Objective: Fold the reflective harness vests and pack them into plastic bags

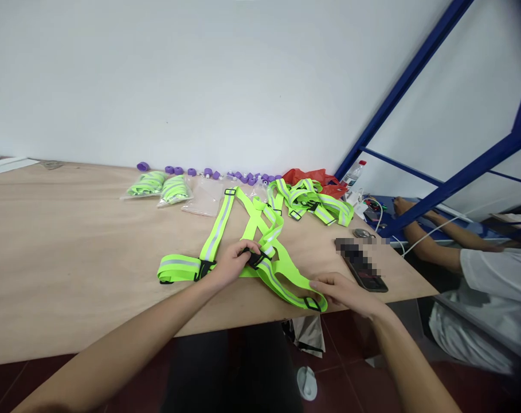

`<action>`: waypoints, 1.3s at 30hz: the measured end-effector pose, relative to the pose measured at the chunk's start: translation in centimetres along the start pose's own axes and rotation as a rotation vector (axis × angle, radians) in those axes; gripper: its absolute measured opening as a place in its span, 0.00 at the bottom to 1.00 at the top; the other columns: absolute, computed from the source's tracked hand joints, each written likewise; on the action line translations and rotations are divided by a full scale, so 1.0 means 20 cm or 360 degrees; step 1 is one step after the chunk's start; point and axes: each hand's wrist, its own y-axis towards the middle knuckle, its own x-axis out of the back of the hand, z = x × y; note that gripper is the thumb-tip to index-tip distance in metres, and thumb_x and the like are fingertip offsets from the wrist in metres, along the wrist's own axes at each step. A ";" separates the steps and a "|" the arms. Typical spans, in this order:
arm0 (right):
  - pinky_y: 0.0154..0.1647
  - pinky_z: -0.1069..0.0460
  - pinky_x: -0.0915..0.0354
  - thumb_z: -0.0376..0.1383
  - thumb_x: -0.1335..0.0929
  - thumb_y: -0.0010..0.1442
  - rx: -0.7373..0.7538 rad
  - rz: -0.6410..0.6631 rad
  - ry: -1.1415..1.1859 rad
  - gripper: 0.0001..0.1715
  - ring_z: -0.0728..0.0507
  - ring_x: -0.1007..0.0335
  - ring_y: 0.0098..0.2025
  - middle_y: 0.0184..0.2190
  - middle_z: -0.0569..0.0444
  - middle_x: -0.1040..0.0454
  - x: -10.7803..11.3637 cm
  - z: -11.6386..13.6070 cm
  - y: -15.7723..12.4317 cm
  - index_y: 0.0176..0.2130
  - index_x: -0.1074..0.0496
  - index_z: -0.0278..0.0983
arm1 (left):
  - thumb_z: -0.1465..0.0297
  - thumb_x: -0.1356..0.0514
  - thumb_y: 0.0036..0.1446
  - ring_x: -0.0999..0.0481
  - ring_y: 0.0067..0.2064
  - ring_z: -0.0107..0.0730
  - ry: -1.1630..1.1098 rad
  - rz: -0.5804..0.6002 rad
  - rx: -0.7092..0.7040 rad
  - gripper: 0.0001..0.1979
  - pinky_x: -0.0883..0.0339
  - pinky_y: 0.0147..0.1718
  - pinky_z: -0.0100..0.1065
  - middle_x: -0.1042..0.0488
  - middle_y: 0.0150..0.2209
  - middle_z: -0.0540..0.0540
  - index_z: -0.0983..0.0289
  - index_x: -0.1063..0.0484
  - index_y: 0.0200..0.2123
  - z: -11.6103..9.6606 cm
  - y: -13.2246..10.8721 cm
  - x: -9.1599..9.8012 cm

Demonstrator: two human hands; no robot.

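Note:
A neon yellow-green reflective vest (218, 234) made of straps with silver stripes lies spread on the wooden table in front of me. My left hand (237, 261) is closed on its strap at a black buckle (257, 260) near the middle. At the right end, my right hand (338, 289) pinches the edge of a strap loop, close to a black slider (312, 303). Another black buckle (205, 268) sits on the left part of the vest. Behind and to the right lies a heap of similar reflective straps (305, 198).
Two bagged vests (147, 183) and a clear plastic bag (204, 196) lie behind. Several purple pieces (208, 172) line the wall beside a red bag (318, 179). A phone (361, 265) rests near my right hand. Another person's arm (432, 244) is beyond the blue frame (415, 211).

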 end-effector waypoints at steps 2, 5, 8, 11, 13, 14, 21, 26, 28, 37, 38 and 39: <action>0.34 0.51 0.35 0.59 0.32 0.57 0.0041 0.0054 0.0143 0.29 0.44 0.32 0.30 0.26 0.54 0.26 0.02 -0.02 -0.01 0.29 0.23 0.35 | 0.70 0.42 0.53 0.26 0.50 0.44 -0.0059 -0.0037 0.0024 0.06 0.36 0.53 0.42 0.22 0.44 0.58 0.63 0.25 0.32 0.00 0.00 0.00; 0.47 0.46 0.33 0.56 0.26 0.50 0.0183 0.0076 0.0446 0.27 0.38 0.26 0.41 0.35 0.50 0.21 0.02 -0.07 -0.04 0.35 0.21 0.36 | 0.69 0.41 0.51 0.26 0.47 0.43 -0.0251 -0.0112 0.0159 0.05 0.31 0.44 0.40 0.24 0.45 0.58 0.63 0.25 0.31 0.01 0.01 0.00; 0.49 0.44 0.32 0.52 0.21 0.42 0.0249 -0.0011 0.0700 0.28 0.37 0.26 0.44 0.38 0.51 0.21 -0.01 -0.12 -0.07 0.39 0.22 0.39 | 0.68 0.39 0.49 0.25 0.42 0.40 -0.0454 -0.0185 0.0301 0.06 0.30 0.33 0.35 0.25 0.47 0.58 0.64 0.26 0.32 0.02 0.02 0.00; 0.44 0.47 0.31 0.48 0.21 0.43 0.0261 -0.0181 0.0787 0.24 0.40 0.26 0.40 0.34 0.53 0.22 -0.07 -0.13 -0.08 0.36 0.24 0.40 | 0.69 0.38 0.47 0.25 0.41 0.39 -0.0541 -0.0235 0.0339 0.07 0.31 0.31 0.32 0.25 0.46 0.58 0.64 0.26 0.32 0.03 0.02 0.00; 0.41 0.49 0.32 0.45 0.21 0.46 0.0294 -0.0306 0.0885 0.19 0.42 0.28 0.37 0.33 0.53 0.23 -0.10 -0.14 -0.07 0.34 0.25 0.39 | 0.69 0.37 0.46 0.26 0.41 0.39 -0.0548 -0.0245 0.0346 0.07 0.31 0.30 0.31 0.25 0.46 0.58 0.65 0.26 0.31 0.03 0.02 0.00; 0.39 0.50 0.32 0.44 0.21 0.47 0.0316 -0.0356 0.0961 0.18 0.44 0.29 0.36 0.32 0.54 0.24 -0.11 -0.14 -0.07 0.33 0.25 0.39 | 0.69 0.37 0.46 0.26 0.41 0.39 -0.0546 -0.0246 0.0345 0.07 0.31 0.30 0.30 0.25 0.46 0.58 0.65 0.26 0.31 0.03 0.02 0.00; 0.32 0.51 0.35 0.45 0.22 0.52 0.0493 -0.0484 0.1464 0.15 0.45 0.32 0.33 0.35 0.53 0.24 -0.15 -0.15 -0.02 0.37 0.24 0.42 | 0.70 0.37 0.44 0.26 0.41 0.39 -0.0534 -0.0217 0.0350 0.08 0.32 0.29 0.30 0.25 0.45 0.58 0.65 0.26 0.31 0.00 0.02 0.00; 0.35 0.49 0.32 0.50 0.25 0.55 0.0566 -0.0557 0.1689 0.15 0.43 0.27 0.38 0.36 0.54 0.22 -0.18 -0.10 0.04 0.38 0.23 0.45 | 0.70 0.37 0.44 0.27 0.39 0.37 -0.0517 -0.0192 0.0343 0.07 0.33 0.29 0.30 0.25 0.44 0.58 0.65 0.26 0.30 0.00 0.02 -0.01; 0.32 0.51 0.32 0.51 0.25 0.54 0.0545 -0.0615 0.1754 0.16 0.44 0.27 0.35 0.29 0.54 0.24 -0.19 -0.06 0.06 0.33 0.25 0.43 | 0.69 0.37 0.44 0.27 0.39 0.38 -0.0522 -0.0193 0.0345 0.07 0.32 0.29 0.31 0.25 0.44 0.58 0.65 0.27 0.29 0.00 0.02 0.00; 0.15 0.57 0.49 0.43 0.25 0.51 0.0348 -0.1099 0.0749 0.24 0.52 0.46 0.14 0.11 0.62 0.40 -0.13 -0.10 0.11 0.19 0.41 0.40 | 0.70 0.38 0.42 0.27 0.34 0.34 -0.0552 -0.0209 0.0366 0.07 0.33 0.25 0.29 0.25 0.42 0.58 0.65 0.26 0.28 -0.01 0.02 0.00; 0.16 0.57 0.47 0.42 0.26 0.51 0.0373 -0.1103 0.0609 0.24 0.52 0.46 0.14 0.11 0.62 0.39 -0.11 -0.11 0.10 0.18 0.42 0.40 | 0.70 0.38 0.42 0.28 0.33 0.33 -0.0558 -0.0214 0.0365 0.07 0.34 0.24 0.29 0.25 0.42 0.58 0.65 0.26 0.28 -0.01 0.02 0.00; 0.17 0.57 0.46 0.40 0.26 0.50 0.0379 -0.1075 0.0506 0.24 0.52 0.45 0.15 0.11 0.62 0.39 -0.08 -0.11 0.09 0.18 0.43 0.40 | 0.70 0.39 0.42 0.28 0.32 0.32 -0.0562 -0.0214 0.0362 0.07 0.35 0.24 0.28 0.25 0.41 0.57 0.65 0.26 0.28 -0.01 0.02 0.00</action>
